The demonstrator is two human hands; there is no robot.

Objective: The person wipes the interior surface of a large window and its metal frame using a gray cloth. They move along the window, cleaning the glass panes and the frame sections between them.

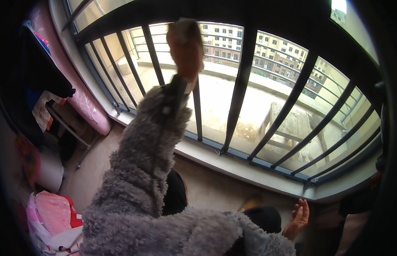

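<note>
My left hand (pixel 185 52) is raised on an outstretched arm in a grey fleece sleeve (pixel 137 163). It is blurred and in front of the dark top rail (pixel 224 16) of the window guard. A pale wad (pixel 185 28), possibly a cloth or tissue, shows in its grip; whether it touches the rail I cannot tell. A dark band (pixel 174 99) circles the left wrist. Low on the right, my right hand (pixel 297 220) is held beside my knee, fingers loosely spread and holding nothing. Dark vertical bars (pixel 238 96) stand across the window before me.
A white sill (pixel 230 171) runs under the bars. Beyond the glass are a wooden stool (pixel 278 120) and apartment buildings. To the left are a pink curtain (pixel 93 108), a metal-legged stand (pixel 70 128), a white bin (pixel 51 172) and pink patterned fabric (pixel 54 211).
</note>
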